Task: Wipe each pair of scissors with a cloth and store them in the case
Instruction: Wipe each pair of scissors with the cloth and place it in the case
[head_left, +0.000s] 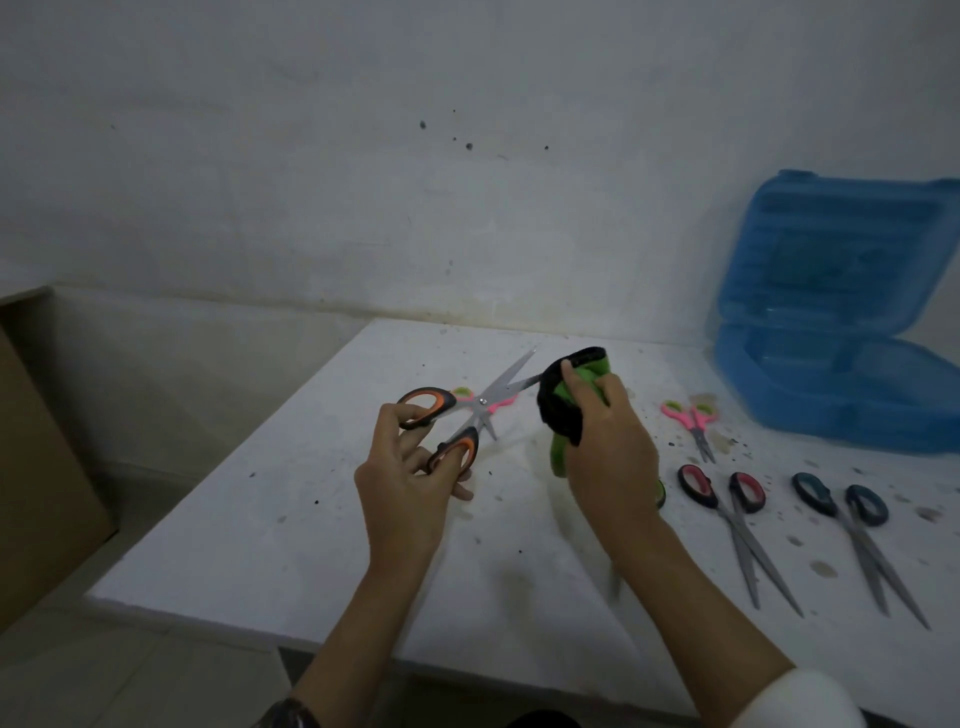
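Note:
My left hand (410, 478) holds the orange-and-black scissors (470, 410) by the handles, fingers through the loops, blades spread open above the table. My right hand (605, 441) grips a green-and-black cloth (563, 405) wrapped round the tip of one blade. A small pink scissors (501, 402) lies on the table, mostly hidden behind the held pair. The blue case (841, 332) stands open at the far right, lid up against the wall.
On the white table (311, 519), right of my hands, lie another small pink scissors (693, 423), a pink-and-black pair (737, 525) and a blue-and-black pair (857, 535). A brown cardboard box (36, 467) stands at the left. The wall runs behind the table.

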